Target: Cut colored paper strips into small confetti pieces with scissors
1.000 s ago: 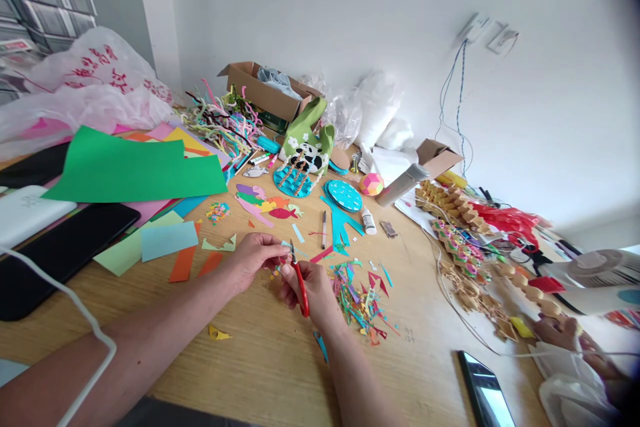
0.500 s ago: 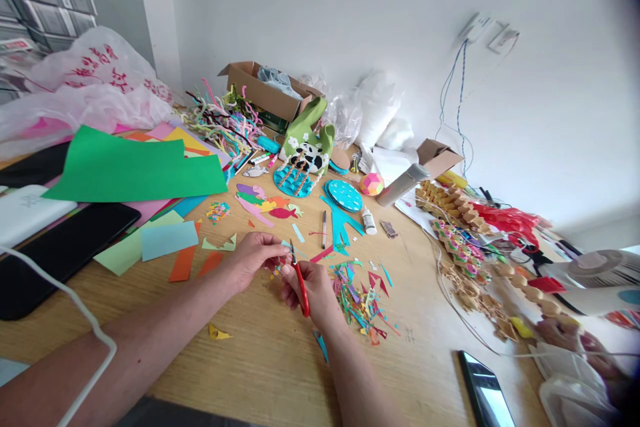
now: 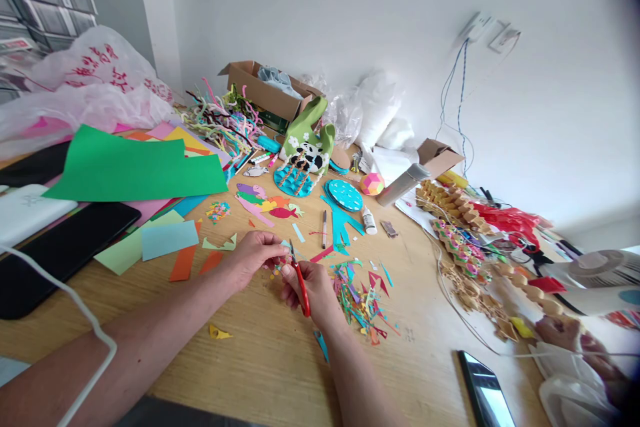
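My right hand (image 3: 315,290) is closed around a pair of red-handled scissors (image 3: 302,288), their blades pointing up and away from me. My left hand (image 3: 260,252) pinches thumb against fingers beside the blades; whatever lies in the pinch is too small to name. A few tiny yellow bits (image 3: 274,274) lie on the table below the hands. Right of my right hand spreads a heap of coloured paper scraps (image 3: 357,300). Beyond the hands lie several paper fish (image 3: 284,213), a pen (image 3: 325,229) and a small pile of paper confetti (image 3: 218,212).
Coloured paper sheets (image 3: 135,170) and a black phone-like slab (image 3: 65,257) cover the left side. Pipe cleaners (image 3: 225,120), a cardboard box (image 3: 270,90) and plastic bags stand at the back. A steel bottle (image 3: 404,185), glue bottle (image 3: 369,221) and phone (image 3: 485,388) lie rightward.
Both hands stay almost in place, with only a slight shift of the fingers around the scissors. The rest of the table looks the same.
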Demonstrator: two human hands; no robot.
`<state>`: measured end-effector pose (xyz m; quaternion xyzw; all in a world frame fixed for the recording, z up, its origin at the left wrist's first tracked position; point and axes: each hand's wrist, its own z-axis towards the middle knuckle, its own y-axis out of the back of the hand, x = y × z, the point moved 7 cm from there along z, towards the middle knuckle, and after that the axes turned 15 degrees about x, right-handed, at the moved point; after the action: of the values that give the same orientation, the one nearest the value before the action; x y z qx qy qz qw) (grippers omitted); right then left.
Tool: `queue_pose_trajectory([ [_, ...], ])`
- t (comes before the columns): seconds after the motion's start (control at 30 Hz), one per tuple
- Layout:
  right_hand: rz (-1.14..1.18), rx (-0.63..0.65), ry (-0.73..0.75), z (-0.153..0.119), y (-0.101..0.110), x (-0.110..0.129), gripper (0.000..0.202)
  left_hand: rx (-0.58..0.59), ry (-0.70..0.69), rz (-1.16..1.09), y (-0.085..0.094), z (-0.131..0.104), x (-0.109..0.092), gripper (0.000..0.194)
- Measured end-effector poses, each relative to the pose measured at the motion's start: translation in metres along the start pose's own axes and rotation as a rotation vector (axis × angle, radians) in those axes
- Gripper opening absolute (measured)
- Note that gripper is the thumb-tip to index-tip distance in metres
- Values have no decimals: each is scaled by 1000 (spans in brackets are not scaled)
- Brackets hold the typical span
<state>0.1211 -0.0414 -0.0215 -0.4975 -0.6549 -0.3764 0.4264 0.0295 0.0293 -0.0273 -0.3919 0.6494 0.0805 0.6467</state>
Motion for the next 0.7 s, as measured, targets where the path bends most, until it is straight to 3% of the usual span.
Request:
queue_pose_trajectory([
  [0.7, -3, 34, 6, -1, -1, -1, 54, 6, 20, 28, -3, -1, -8, 15],
])
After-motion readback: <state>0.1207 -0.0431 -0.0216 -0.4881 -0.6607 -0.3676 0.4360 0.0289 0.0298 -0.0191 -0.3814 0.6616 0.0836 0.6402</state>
